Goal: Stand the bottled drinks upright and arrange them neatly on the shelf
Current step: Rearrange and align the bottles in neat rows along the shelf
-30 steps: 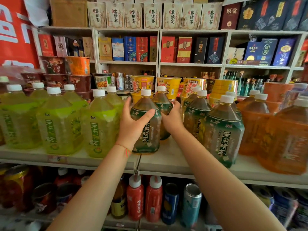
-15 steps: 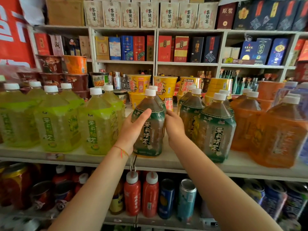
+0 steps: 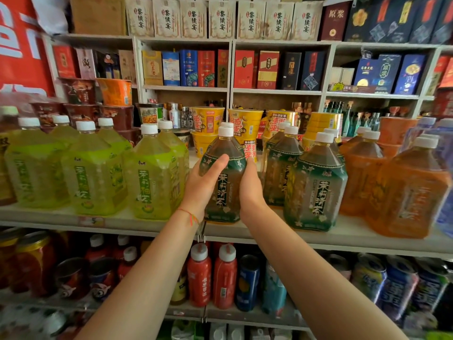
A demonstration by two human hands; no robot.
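Right, both hands are on one dark-green tea bottle at the front-middle of the shelf. Left hand wraps the bottle's left side, thumb lying across the shoulder of the label, fingers round the back & out of sight. Right hand presses the right side, fingers curled behind it. So each hand has a grasp on the same bottle, none free. Bottle stands upright, base on the shelf board near the front edge, white cap on top. A 2nd white cap pokes up directly behind it, prob. another bottle of the same kind, mostly hidden.

To the left, just beside the left hand, a group of yellow-green bottles stands upright in approx. two rows. To the right, more dark-green bottles, upright, the nearest one at the shelf front, close to the right wrist. Further right, orange bottles, also upright.

A thin red string sits on the left wrist. Behind the drinks, yellow noodle cups are stacked. Lower shelf holds red bottles & blue cans. Upper shelves carry boxed goods.
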